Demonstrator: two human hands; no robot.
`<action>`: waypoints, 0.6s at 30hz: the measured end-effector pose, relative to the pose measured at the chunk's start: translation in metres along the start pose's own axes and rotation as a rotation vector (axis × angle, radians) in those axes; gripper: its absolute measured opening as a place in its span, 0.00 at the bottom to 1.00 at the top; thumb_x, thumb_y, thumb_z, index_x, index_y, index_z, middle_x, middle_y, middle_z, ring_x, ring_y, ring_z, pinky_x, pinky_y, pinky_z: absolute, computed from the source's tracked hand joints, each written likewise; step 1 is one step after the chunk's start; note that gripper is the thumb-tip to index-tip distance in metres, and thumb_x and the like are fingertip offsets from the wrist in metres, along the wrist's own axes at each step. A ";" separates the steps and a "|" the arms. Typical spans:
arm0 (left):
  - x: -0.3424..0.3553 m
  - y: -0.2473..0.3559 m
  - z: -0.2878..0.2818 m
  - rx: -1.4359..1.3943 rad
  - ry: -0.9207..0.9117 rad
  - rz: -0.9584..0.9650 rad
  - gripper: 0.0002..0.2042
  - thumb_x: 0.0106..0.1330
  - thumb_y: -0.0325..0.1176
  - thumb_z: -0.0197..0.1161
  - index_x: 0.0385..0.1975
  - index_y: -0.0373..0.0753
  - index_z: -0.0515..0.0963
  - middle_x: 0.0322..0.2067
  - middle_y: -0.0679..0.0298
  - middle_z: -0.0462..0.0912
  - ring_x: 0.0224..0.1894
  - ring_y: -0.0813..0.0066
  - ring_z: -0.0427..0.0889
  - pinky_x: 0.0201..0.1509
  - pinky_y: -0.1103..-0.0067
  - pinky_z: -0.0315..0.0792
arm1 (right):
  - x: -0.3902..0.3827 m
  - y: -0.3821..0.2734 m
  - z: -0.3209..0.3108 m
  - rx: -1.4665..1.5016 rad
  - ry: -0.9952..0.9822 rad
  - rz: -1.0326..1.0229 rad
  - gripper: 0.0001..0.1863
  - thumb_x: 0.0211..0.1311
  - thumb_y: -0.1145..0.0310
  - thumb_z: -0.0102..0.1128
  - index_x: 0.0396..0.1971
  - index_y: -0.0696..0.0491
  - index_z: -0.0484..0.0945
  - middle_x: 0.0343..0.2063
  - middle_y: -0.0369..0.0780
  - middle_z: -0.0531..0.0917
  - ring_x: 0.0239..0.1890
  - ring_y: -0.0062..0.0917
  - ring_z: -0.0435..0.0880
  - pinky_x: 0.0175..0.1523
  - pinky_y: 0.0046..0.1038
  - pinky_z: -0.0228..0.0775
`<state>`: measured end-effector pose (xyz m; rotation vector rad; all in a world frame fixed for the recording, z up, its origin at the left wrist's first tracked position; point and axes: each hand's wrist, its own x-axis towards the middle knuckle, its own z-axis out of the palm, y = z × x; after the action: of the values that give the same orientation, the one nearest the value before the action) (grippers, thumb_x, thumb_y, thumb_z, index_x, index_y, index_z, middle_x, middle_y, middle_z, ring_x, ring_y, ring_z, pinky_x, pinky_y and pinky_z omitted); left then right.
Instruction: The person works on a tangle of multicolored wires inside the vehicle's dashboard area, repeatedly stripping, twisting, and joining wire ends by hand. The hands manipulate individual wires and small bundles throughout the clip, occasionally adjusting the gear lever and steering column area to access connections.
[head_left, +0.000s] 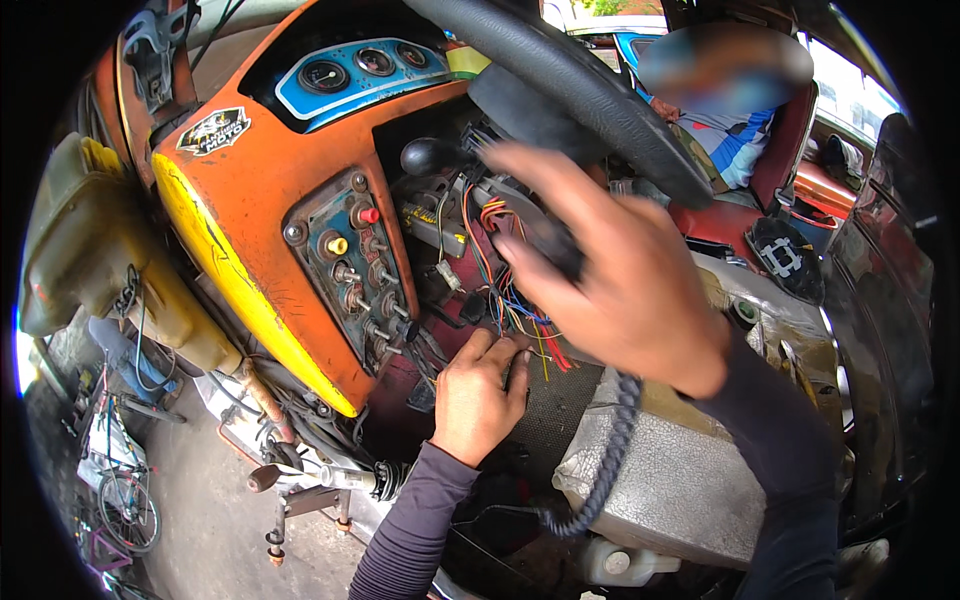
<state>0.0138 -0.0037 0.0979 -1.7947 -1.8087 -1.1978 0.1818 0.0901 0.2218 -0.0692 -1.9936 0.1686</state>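
In the head view, we judge the step in hand to be handling the loose wires (497,290), which hang in a many-coloured bundle beneath the steering wheel (590,85), some with thin red and yellow ends dangling. Our left hand (478,392) is at the lower end of the bundle, its fingers curled and thumb close to them; we cannot tell whether they pinch a wire. Our right hand (640,285), blurred, is over the upper part, index finger and thumb spread well apart, with nothing seen between them. We judge that any next move here calls for a light grip on single strands, without tugging their neighbours. Below lies a dark, textured mat (562,408), with a silvery cover (650,500) to its right and a coiled cord (612,465) hanging across it. To the left stands the scuffed orange dash (265,165), bearing gauges (372,62) and a switch panel (335,270). Beyond it, a bicycle (128,510) stands on a concrete floor (210,480); at upper right another person (745,145) sits.
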 end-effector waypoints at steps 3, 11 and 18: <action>0.000 0.001 -0.003 0.006 0.024 -0.021 0.08 0.66 0.26 0.71 0.44 0.38 0.88 0.32 0.54 0.79 0.34 0.51 0.84 0.40 0.65 0.79 | 0.050 0.005 0.028 -0.099 0.076 -0.115 0.28 0.65 0.69 0.72 0.65 0.53 0.77 0.51 0.51 0.88 0.45 0.52 0.89 0.47 0.45 0.82; -0.003 -0.008 -0.015 -0.002 0.035 -0.073 0.07 0.68 0.30 0.69 0.44 0.41 0.87 0.35 0.56 0.79 0.35 0.48 0.85 0.39 0.60 0.79 | 0.074 0.015 0.036 -0.186 0.075 -0.222 0.21 0.62 0.64 0.76 0.52 0.53 0.79 0.33 0.49 0.86 0.38 0.53 0.86 0.41 0.50 0.76; 0.000 -0.012 -0.010 -0.062 0.096 -0.099 0.07 0.67 0.28 0.70 0.43 0.38 0.87 0.39 0.56 0.81 0.40 0.49 0.87 0.45 0.64 0.80 | 0.076 0.019 0.046 -0.190 0.204 -0.313 0.20 0.57 0.64 0.79 0.41 0.55 0.77 0.29 0.50 0.88 0.35 0.51 0.89 0.39 0.50 0.82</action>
<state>-0.0007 -0.0098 0.0997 -1.6670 -1.8433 -1.3673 0.1074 0.1147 0.2684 0.1008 -1.7856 -0.2217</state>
